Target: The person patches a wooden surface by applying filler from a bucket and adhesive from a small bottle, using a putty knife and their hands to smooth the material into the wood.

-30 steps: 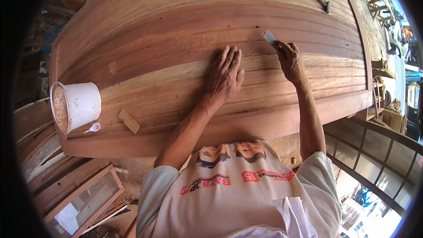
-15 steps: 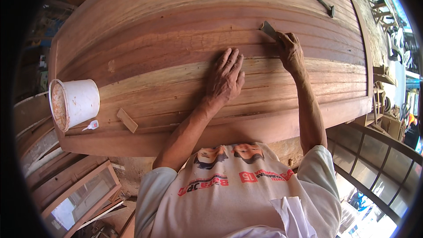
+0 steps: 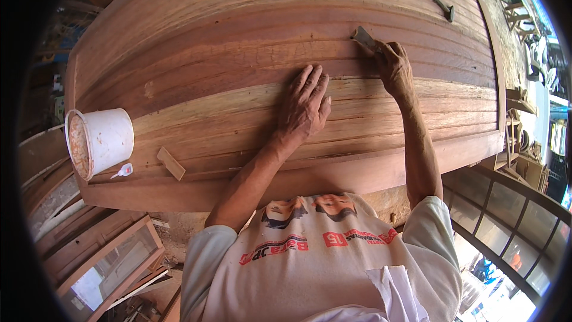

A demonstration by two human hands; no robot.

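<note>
A person bends over a broad panel of reddish-brown planks [image 3: 232,122], the right hand [image 3: 394,67] closed around a flat-bladed scraper [image 3: 364,38] and the left hand [image 3: 306,106] spread palm down, holding nothing, its fingers pointing away from the body. The scraper is near the panel's middle, beyond and to the right of the left fingertips, its blade tipped toward the left. In the past second the right hand has pushed the scraper a little farther from the body, while the left hand has stayed all but still on the wood. That small reach suggests the work has moved to a neighbouring strip of the panel; whether the blade presses on the wood or is just above it cannot be told. At the panel's left end, a white bucket [image 3: 112,137] lies on its side, streaked inside with pinkish paste, with a small white bottle [image 3: 124,170] just beside it and a small flat piece of wood [image 3: 171,163] near. Toward the far right rests a hammer-like tool [image 3: 450,14].
</note>
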